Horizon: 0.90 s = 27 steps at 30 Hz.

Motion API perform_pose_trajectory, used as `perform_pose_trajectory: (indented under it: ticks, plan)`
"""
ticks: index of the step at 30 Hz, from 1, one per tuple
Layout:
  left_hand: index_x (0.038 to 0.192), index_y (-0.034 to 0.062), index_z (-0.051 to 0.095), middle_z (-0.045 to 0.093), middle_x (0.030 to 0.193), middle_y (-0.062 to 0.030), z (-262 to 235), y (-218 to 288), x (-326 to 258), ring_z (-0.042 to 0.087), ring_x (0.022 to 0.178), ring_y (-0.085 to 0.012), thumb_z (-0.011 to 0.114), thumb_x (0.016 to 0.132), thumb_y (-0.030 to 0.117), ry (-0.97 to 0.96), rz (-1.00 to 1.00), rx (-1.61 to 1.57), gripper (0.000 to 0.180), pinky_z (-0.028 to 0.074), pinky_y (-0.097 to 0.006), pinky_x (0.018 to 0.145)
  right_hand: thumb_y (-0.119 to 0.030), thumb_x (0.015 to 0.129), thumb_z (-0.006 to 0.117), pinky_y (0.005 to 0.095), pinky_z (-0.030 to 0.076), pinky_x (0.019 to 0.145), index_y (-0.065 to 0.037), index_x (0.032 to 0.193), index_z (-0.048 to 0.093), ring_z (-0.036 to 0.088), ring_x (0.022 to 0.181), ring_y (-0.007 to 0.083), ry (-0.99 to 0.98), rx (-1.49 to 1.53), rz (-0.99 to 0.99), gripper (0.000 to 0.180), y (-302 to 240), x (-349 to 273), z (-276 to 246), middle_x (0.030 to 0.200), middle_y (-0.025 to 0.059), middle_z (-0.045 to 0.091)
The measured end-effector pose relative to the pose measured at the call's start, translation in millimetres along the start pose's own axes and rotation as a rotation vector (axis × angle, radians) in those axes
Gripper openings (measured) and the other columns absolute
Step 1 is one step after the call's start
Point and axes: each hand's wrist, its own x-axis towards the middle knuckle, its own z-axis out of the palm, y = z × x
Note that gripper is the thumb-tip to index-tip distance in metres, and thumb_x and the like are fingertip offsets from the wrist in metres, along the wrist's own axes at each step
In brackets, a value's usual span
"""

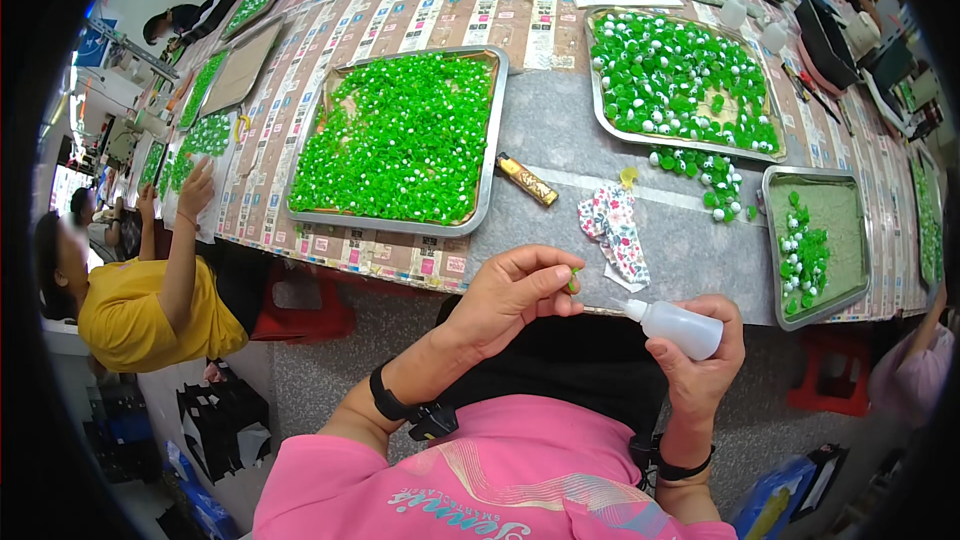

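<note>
Between the thumb and fingers of my left hand (515, 298) is a small green plastic piece (573, 282). My right hand (705, 350) is wrapped round a white squeeze bottle (682, 328), tilted so its nozzle points left toward the green piece. A gap separates the nozzle from the piece. Just beyond my hands lies a crumpled floral cloth (614, 230). A yellow round piece (628, 177) sits at its upper end. Left of the cloth is a gold-and-black tube (527, 180).
A large metal tray (492, 130) of small green pieces stands at left. Another tray (690, 145) holds green pieces with white balls, some loose pieces (715, 180) beside it. A smaller tray (845, 190) is at right. A person in yellow (150, 310) sits at left.
</note>
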Motion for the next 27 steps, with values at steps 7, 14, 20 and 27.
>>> perform_pose_trajectory:
  ticks: [7,14,20,27]
  plan:
    - [0.100,0.0002,0.058,0.059,0.082,-0.0071,-0.3,-5.2,1.4,0.059,0.067,-0.0113,0.054,0.092,0.014,-0.014,-0.022,0.002,0.016,0.054,-0.034,0.078,-0.023,0.068,0.082,0.0244,0.043,0.066,-0.002,0.092,0.057,0.053,0.075,0.0120,-0.002,-0.020,-0.119,0.041,4.5,2.6,-4.2,0.085,0.0038,0.054]
    - [0.096,-0.0005,0.058,0.059,0.081,-0.0055,-1.3,-7.8,2.5,0.058,0.064,-0.0104,0.055,0.092,0.021,-0.026,-0.007,0.061,0.022,0.055,-0.030,0.073,-0.027,0.070,0.081,0.0241,0.043,0.066,-0.002,0.093,0.058,0.052,0.075,0.0117,-0.006,-0.048,-0.100,0.041,9.1,4.1,-3.5,0.084,0.0038,0.054]
    - [0.096,-0.0009,0.057,0.059,0.078,-0.0070,-0.8,-8.5,3.7,0.057,0.062,-0.0112,0.053,0.093,0.018,-0.004,-0.023,0.092,0.020,0.055,-0.032,0.073,-0.029,0.071,0.080,0.0237,0.043,0.065,-0.001,0.093,0.058,0.053,0.075,0.0117,-0.017,-0.064,-0.093,0.042,11.3,5.0,-2.7,0.085,0.0045,0.055]
    - [0.094,-0.0008,0.058,0.059,0.077,-0.0070,0.5,-7.4,4.2,0.057,0.060,-0.0110,0.053,0.093,0.019,-0.003,-0.026,0.110,0.020,0.054,-0.031,0.071,-0.030,0.070,0.080,0.0236,0.043,0.064,-0.002,0.093,0.059,0.054,0.075,0.0119,-0.022,-0.077,-0.096,0.042,11.0,5.2,-3.0,0.084,0.0045,0.055]
